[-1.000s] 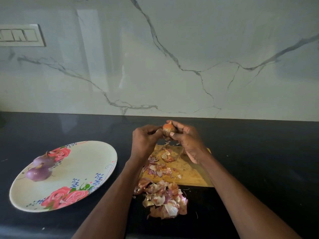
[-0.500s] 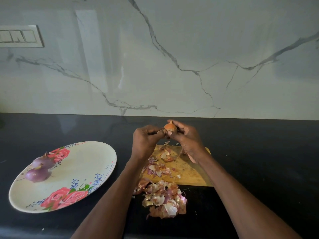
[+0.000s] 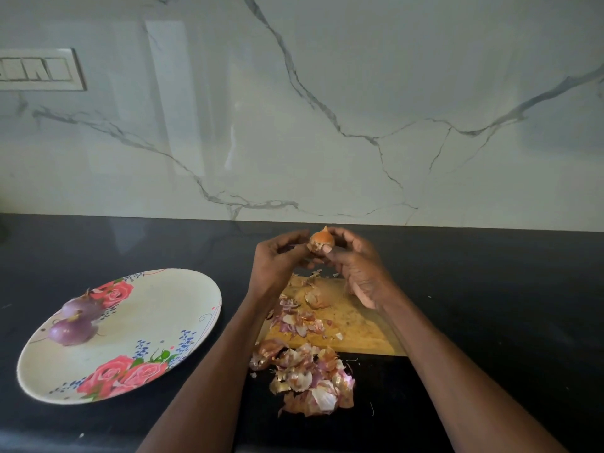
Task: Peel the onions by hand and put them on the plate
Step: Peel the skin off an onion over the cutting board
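Note:
A small onion [image 3: 321,239] with orange-brown skin is held up above the far end of the wooden cutting board [image 3: 354,325]. My right hand [image 3: 358,266] grips it between thumb and curled fingers. My left hand [image 3: 277,261] has its fingertips curled against the onion's left side, pinching at the skin. Two peeled purple onions [image 3: 72,331] [image 3: 82,307] lie on the left part of the floral plate [image 3: 157,308].
Loose onion skins [image 3: 310,377] are heaped on the black counter just in front of the board, with more scraps [image 3: 299,318] on the board itself. A marble wall stands behind the counter, with a switch panel [image 3: 39,69] at upper left.
Both hands stay in the same place above the board. The onion has turned a little in my fingers, showing more of its orange skin.

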Tool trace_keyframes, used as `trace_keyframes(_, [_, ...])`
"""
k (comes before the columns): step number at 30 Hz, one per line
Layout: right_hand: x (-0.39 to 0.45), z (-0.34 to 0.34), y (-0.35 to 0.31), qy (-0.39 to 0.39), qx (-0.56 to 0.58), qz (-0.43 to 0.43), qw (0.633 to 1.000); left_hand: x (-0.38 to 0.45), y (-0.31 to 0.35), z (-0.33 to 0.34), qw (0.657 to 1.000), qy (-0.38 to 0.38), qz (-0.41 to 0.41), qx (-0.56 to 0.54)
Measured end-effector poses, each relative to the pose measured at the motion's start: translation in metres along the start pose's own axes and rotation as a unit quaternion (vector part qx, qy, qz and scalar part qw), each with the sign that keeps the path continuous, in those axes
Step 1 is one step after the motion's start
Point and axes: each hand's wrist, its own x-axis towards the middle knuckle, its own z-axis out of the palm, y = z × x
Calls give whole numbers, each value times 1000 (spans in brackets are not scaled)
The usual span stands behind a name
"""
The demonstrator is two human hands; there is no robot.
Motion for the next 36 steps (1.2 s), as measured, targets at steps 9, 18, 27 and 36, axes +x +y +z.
trace_keyframes(9, [-7, 10, -6, 60, -113, -67, 990, 4, 1, -4, 991, -68, -104, -59])
trace_keyframes(18, [-8, 14, 1, 112, -170, -116, 972, -2, 0, 4, 993, -44, -88, -62])
trace_keyframes(27, [-10, 11, 0, 145, -213, -113, 960, -6, 6, 9, 990, -51, -94, -94])
trace_keyframes(36, [-13, 15, -1, 149, -167, -123, 967, -4, 5, 6, 990, -44, -94, -90])
